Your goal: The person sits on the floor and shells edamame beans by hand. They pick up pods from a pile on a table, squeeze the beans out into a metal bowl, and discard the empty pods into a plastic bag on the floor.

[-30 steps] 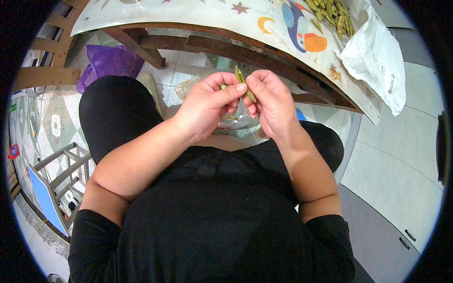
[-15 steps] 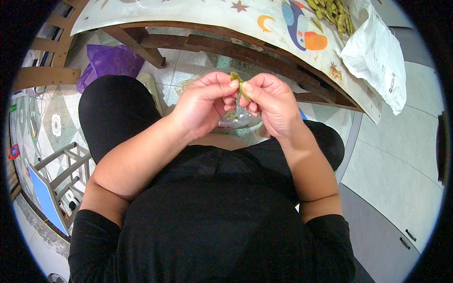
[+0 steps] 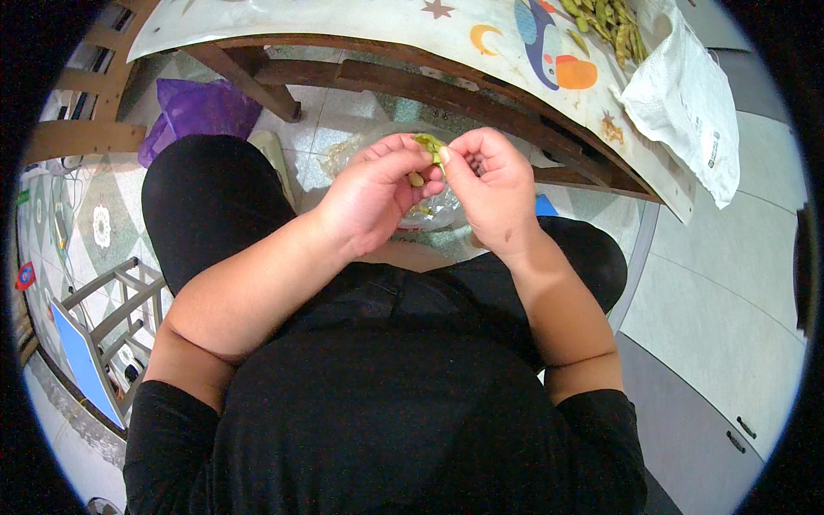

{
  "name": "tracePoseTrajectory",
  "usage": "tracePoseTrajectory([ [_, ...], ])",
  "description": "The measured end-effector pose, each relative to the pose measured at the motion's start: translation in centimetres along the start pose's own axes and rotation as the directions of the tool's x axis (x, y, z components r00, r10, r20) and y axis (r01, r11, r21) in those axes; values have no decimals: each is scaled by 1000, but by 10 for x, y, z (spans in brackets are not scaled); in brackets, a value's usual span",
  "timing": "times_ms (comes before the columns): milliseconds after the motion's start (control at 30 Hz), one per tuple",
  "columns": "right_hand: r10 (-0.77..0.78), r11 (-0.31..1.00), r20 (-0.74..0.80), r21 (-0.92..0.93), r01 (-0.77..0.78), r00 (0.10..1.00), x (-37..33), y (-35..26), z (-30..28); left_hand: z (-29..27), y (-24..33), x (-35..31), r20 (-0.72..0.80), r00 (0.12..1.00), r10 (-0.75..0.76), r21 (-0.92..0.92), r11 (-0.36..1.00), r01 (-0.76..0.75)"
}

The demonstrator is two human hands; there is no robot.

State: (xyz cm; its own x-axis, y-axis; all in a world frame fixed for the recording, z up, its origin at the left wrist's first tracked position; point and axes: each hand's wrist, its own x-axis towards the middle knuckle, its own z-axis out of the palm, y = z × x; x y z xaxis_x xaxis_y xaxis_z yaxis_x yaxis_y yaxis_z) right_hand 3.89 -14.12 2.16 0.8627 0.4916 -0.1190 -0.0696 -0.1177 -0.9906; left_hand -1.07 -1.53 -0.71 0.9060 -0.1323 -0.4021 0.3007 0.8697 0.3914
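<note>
Think of the view as a clock. Near 12 o'clock, a green pod (image 3: pixel 427 142) is up in the air between two bare hands, on the near side of the bench (image 3: pixel 390 83). The left hand (image 3: pixel 365 193) has its grip closed on the pod, with the thumb on top. The right hand (image 3: pixel 499 193) has its grip pinched on the pod's 3 o'clock end, thumb and finger together. A small pale green lump (image 3: pixel 416 179) sits by the left fingers, at 6 o'clock from the pod.

Under the hands is a clear bag (image 3: pixel 442 212) with green and yellow bits in it. A white sheet (image 3: pixel 343 21) lies over the bench, with a moon (image 3: pixel 482 39) near 12 o'clock and a bird (image 3: pixel 541 51) at 1 o'clock. A pile of pods (image 3: pixel 605 26) lies on the sheet between 1 and 2 o'clock. Right beside it, at 2 o'clock, a white bag (image 3: pixel 687 103) hangs over the edge. A purple bag (image 3: pixel 202 110) is on the floor (image 3: pixel 305 137) at 10 o'clock. Between 8 and 9 o'clock, a stool with a blue top (image 3: pixel 86 360) lies tipped over.
</note>
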Motion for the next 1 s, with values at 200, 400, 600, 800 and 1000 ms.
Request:
tracePoseTrajectory([
  [200, 50, 998, 23, 32, -50, 999, 2, -3, -2, 1, 2, 1, 22, 997, 72, 62, 995, -73],
  [400, -89, 984, 0, -152, 88, 996, 4, 3, -3, 9, 4, -2, -31, 995, 92, 145, 986, -87],
  [600, 80, 980, -31, 183, -73, 996, 5, -3, -4, 8, 3, -2, -37, 995, 96, 127, 988, -90],
  [800, 178, 966, -2, 192, -174, 984, 5, -5, -6, 8, 3, -2, 11, 999, 40, 160, 986, -41],
  [1000, 377, 908, 117, 148, -392, 919, 8, -13, -11, 5, 4, -1, -5, 994, 106, 236, 966, -102],
])
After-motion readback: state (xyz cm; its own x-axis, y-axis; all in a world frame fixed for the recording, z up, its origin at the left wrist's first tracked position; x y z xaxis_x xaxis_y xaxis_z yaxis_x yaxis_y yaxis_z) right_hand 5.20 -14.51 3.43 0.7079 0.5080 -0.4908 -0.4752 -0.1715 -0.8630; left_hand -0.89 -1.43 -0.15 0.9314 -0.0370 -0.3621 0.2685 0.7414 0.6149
